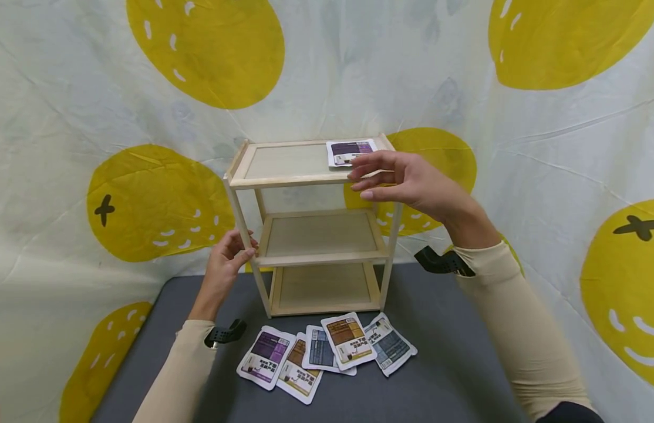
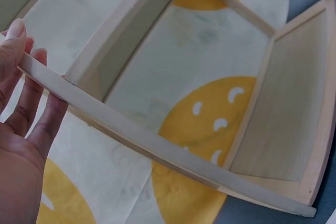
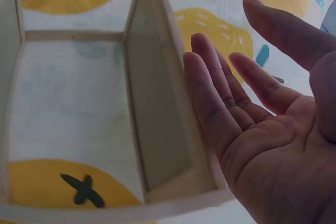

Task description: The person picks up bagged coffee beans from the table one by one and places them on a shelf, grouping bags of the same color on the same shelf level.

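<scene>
A three-tier wooden shelf (image 1: 316,258) stands upright near the back of the table. My left hand (image 1: 226,258) holds its front left post, thumb on one side and fingers behind; in the left wrist view the left hand (image 2: 23,114) has the post (image 2: 121,116) between thumb and fingers. On the right of the top tier lies a purple-and-white packet (image 1: 340,154), its near right part hidden by my right hand (image 1: 406,179). That hand hovers with fingers extended, holding nothing; the right wrist view shows the right hand's (image 3: 262,124) bare palm and spread thumb beside the shelf frame (image 3: 173,87).
Several flat packets lie overlapping before the shelf: a purple one (image 1: 266,356), brown ones (image 1: 350,338) and blue ones (image 1: 393,346). They rest on a dark grey tabletop (image 1: 438,376). A white curtain (image 1: 348,70) with yellow fruit prints hangs close behind and on both sides.
</scene>
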Demonstrator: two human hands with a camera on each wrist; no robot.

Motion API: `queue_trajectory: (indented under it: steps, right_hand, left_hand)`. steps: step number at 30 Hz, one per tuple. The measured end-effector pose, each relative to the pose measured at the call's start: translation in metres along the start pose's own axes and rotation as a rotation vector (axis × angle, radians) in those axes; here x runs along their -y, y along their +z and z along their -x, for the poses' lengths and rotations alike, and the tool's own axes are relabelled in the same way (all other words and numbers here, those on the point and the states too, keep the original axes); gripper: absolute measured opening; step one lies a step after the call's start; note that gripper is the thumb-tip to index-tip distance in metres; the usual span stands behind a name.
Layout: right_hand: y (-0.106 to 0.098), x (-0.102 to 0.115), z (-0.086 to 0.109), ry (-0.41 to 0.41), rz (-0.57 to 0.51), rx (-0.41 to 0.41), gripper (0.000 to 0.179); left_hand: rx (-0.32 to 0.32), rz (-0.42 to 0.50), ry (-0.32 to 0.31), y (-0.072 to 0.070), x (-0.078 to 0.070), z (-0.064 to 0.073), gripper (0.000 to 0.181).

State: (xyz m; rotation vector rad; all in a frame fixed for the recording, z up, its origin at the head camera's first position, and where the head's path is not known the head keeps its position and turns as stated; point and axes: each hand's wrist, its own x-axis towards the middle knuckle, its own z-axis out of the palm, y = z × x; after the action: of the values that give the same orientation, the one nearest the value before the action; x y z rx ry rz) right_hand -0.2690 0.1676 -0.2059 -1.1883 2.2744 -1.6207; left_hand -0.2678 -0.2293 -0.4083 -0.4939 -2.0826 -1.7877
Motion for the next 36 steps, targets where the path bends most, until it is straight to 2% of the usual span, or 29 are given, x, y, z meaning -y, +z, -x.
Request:
queue_trajectory:
  steps: [11,22,27,36]
  right_hand:
    - [0.035,-0.033,0.011,-0.022,-0.088,0.093,0.051]
    - [0.073,-0.065,0.007,-0.019,-0.143,0.158,0.047]
    - [0.095,-0.081,0.007,0.005,-0.188,0.194,0.046]
    - [0.138,-0.111,0.013,0.093,-0.24,0.233,0.047]
  left_hand:
    - [0.005,-0.003,0.007,0.001,-0.001,0.0,0.033]
    - [0.002,0.002,0.004,0.001,0.0,0.001,0.032]
    - [-0.001,0.003,0.006,0.0,0.001,0.001,0.031]
    - [-0.004,-0.001,-0.001,0.001,0.001,0.001,0.032]
